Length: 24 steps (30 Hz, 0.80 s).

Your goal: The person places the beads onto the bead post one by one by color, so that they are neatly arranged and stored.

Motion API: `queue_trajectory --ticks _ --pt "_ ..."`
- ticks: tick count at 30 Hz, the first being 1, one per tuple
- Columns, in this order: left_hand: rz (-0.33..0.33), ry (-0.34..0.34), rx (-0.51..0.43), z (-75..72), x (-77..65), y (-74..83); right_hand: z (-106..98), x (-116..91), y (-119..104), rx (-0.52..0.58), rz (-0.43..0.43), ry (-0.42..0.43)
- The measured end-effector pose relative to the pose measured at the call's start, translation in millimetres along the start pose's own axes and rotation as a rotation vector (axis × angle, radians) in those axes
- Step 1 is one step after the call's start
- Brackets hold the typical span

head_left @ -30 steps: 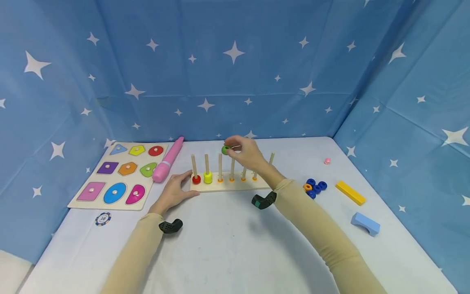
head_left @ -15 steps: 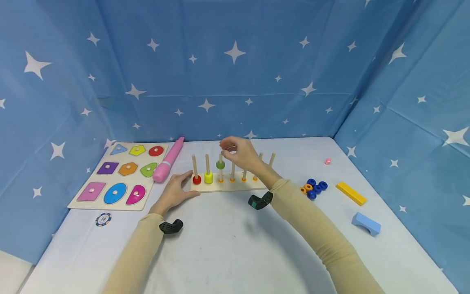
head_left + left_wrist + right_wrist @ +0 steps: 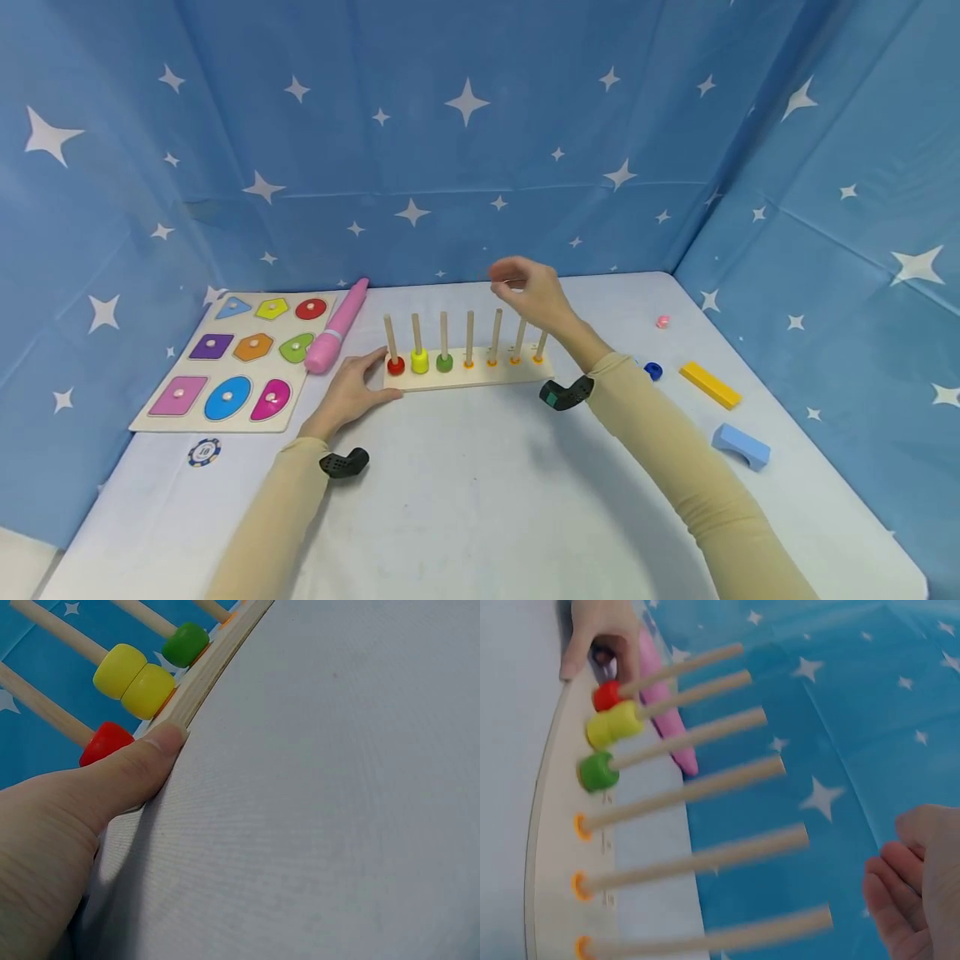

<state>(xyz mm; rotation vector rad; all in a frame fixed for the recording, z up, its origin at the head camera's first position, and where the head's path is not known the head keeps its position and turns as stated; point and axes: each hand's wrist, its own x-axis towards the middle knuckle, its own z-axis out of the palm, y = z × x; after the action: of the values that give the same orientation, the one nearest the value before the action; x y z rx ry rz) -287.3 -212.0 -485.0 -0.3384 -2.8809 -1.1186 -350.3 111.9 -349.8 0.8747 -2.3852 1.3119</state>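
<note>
A pale wooden peg board (image 3: 457, 381) with several upright pegs lies across the table. One red bead (image 3: 396, 366) sits on its leftmost peg, two stacked yellow beads (image 3: 133, 681) on the second and one green bead (image 3: 444, 363) on the third. At the board's left end, my left hand (image 3: 347, 397) grips it, thumb on the front edge and fingers at the back. My right hand (image 3: 534, 293) hovers above the right-hand pegs, fingers loosely bent and nothing between them. In the right wrist view the remaining visible pegs carry only orange rings at their bases.
Left of the board lie a shape puzzle (image 3: 174, 419), a pink stick-like toy (image 3: 339, 327) and a poker chip (image 3: 204, 452). To the right are a blue bead (image 3: 653, 371), partly hidden others, a yellow block (image 3: 710, 385), a blue arch block (image 3: 741, 446) and a small pink object (image 3: 662, 321).
My right hand let go of the green bead at the third peg's top, and the bead slid down to the base. That hand then moved right and up. My left hand stayed on the board.
</note>
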Motion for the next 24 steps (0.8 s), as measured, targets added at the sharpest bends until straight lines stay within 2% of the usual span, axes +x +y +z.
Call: queue_trajectory --ticks 9,12,14,17,24 --pt "0.000 -0.002 0.010 -1.6 3.7 2.2 -50 -32 34 -0.063 0.119 0.197" --pt "-0.007 -0.008 0.008 -1.8 3.1 2.8 -58 -47 44 -0.094 0.153 0.217" --pt "-0.013 -0.011 0.006 -1.5 2.3 2.7 -60 -58 50 -0.105 0.170 0.210" --pt "-0.021 -0.013 0.001 -0.8 0.1 1.9 -64 -76 60 -0.112 0.199 0.157" --pt "-0.010 -0.003 0.001 1.9 -2.1 0.8 -68 -115 81 -0.096 0.234 -0.040"
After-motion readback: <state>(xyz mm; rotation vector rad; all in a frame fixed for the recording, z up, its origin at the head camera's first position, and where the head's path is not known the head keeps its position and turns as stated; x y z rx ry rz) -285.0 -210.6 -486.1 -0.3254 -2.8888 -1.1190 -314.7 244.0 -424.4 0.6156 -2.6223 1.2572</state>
